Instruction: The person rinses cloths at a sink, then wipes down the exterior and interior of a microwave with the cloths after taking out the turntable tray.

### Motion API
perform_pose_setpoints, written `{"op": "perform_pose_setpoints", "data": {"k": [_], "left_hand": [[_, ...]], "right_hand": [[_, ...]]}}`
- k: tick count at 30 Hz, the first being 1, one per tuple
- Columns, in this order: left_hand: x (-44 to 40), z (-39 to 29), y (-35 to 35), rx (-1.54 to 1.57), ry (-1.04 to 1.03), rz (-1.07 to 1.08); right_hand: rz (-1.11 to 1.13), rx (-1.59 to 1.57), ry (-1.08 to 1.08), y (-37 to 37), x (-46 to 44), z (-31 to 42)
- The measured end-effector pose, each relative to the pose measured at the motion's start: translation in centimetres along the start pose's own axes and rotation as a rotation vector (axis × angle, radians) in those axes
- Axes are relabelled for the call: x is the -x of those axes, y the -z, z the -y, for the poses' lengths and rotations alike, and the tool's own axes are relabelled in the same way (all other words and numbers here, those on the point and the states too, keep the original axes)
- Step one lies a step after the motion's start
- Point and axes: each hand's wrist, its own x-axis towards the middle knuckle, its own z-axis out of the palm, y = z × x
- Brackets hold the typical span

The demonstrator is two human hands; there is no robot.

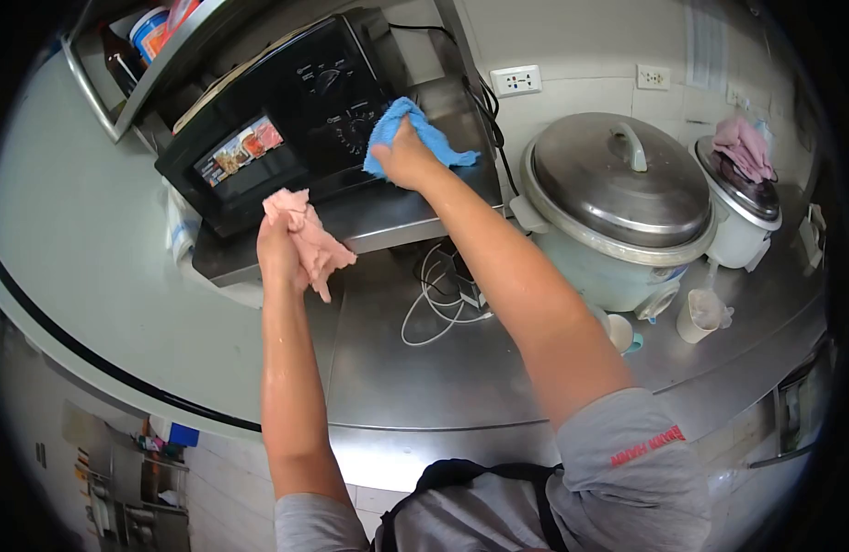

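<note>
Gripping pink cloth in left hand, blue cloth in right hand against black microwave.

The blue cloth and right hand hide part of the microwave.

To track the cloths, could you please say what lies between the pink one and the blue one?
Between the pink cloth and blue cloth, the head view shows the microwave's lower front and some steel shelf.

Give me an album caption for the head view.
Right hand holds blue cloth at microwave, left hand holds pink cloth.
</note>
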Motion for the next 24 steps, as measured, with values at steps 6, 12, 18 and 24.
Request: {"op": "perform_pose_setpoints", "data": {"k": [6, 12, 18, 24], "left_hand": [[0.8, -1.4, -0.2, 0.013, -0.055, -0.054], [0.0, -1.6, 2.1, -0.003, -0.267, 0.021], [4.9, -5.7, -1.5, -0.079, -0.700, -0.366], [7.5, -7.8, 1.4, -1.314, -1.258, -0.713]], "right_hand": [[-0.016, 0.291, -0.088, 0.7, 1.4, 1.9], [-0.044, 0.495, -0.046, 1.1, 1.1, 1.5], [-0.113, 0.353, 0.051, 2.4, 2.2, 0.8], [0.102, -1.003, 0.010, 4.6, 6.8, 2.8]]}}
